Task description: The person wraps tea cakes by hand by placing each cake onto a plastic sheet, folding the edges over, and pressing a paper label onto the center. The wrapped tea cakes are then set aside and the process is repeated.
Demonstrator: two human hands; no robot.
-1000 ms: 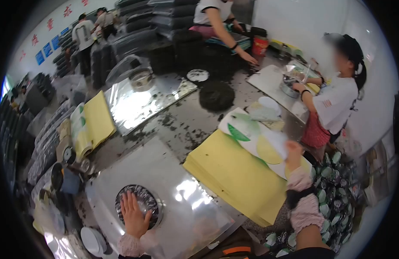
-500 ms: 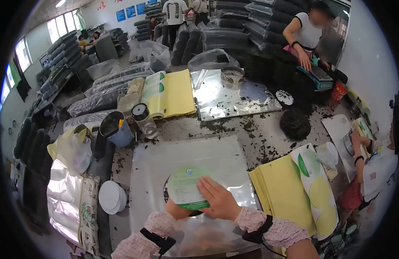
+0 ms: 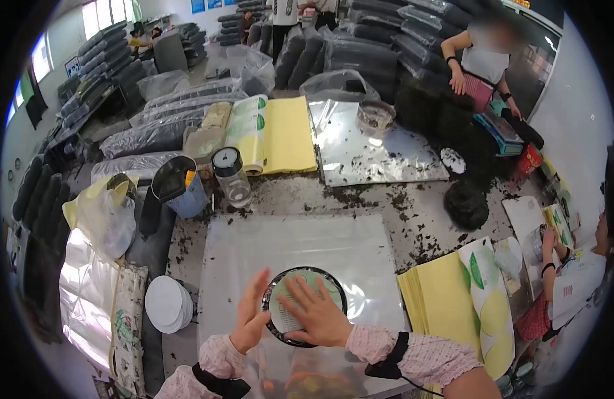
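A round green-and-white printed paper label (image 3: pixel 280 315) lies inside a round dark-rimmed ring (image 3: pixel 343 290). My right hand (image 3: pixel 318 314) rests on the label, palm down with its fingers spread, and hides part of the print. Just left of the ring, my left hand (image 3: pixel 251 314) is raised on edge, its fingers straight and nothing in them. Under the ring is a shiny smooth sheet (image 3: pixel 360 243) on the worktable.
White discs (image 3: pixel 167 306) are stacked at left. Yellow paper sheets (image 3: pixel 433 289) lie at right. A lidded clear jar (image 3: pixel 234 178), a blue bucket (image 3: pixel 188 198) and a dark shredded clump (image 3: pixel 466 205) stand beyond. Co-workers (image 3: pixel 483 63) are around the table.
The label has gone from being held tilted above the ring to lying flat inside it. My left hand has come away to the left; my right hand has spread out over the label.
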